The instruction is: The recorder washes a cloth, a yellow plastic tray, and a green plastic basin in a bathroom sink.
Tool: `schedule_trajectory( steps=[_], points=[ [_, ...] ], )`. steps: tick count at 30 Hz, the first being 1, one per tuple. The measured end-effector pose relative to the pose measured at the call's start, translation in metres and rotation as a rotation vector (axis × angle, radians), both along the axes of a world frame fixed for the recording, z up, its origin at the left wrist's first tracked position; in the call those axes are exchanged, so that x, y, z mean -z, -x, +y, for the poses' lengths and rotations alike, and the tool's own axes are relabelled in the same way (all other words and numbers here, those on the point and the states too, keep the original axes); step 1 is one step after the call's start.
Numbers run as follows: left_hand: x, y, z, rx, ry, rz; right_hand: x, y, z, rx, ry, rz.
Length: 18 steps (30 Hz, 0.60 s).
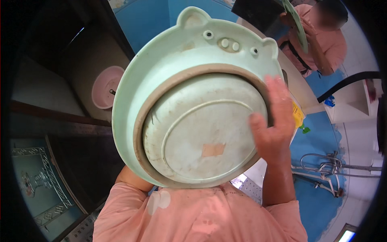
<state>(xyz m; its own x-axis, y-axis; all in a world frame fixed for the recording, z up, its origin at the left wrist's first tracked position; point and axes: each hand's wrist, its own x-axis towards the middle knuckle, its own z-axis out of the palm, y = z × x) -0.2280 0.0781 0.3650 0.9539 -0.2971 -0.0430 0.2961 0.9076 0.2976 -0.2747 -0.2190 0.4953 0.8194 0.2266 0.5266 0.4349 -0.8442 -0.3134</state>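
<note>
The right grip (277,128) (thumb spread) has the basin (197,131) behind and leftward.

Your right hand (276,129) is hanging open in front of the right side of the green basin (130,101). Its fingers (277,94) are pointing up, and your thumb (257,123) is sticking out toward the basin's middle. Your left arm (131,178) is sitting partly behind the basin, which is hiding your left hand.

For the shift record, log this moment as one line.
green basin: underside facing camera | right hand: open, blurred, at basin's right side, contact unclear | left hand: not visible | pink basin: background, left
</note>
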Motion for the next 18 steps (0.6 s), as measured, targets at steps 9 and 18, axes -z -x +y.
schedule_trajectory(
  steps=[9, 18],
  points=[
    [0.003, -0.01, -0.008, 0.041, 0.035, 0.109, 0.091, -0.029, -0.042, 0.212, -1.234, 0.595],
    [0.014, -0.03, -0.028, 0.223, -0.073, 0.136, 0.165, -0.034, -0.078, 0.413, -1.379, 0.879]
  ],
)
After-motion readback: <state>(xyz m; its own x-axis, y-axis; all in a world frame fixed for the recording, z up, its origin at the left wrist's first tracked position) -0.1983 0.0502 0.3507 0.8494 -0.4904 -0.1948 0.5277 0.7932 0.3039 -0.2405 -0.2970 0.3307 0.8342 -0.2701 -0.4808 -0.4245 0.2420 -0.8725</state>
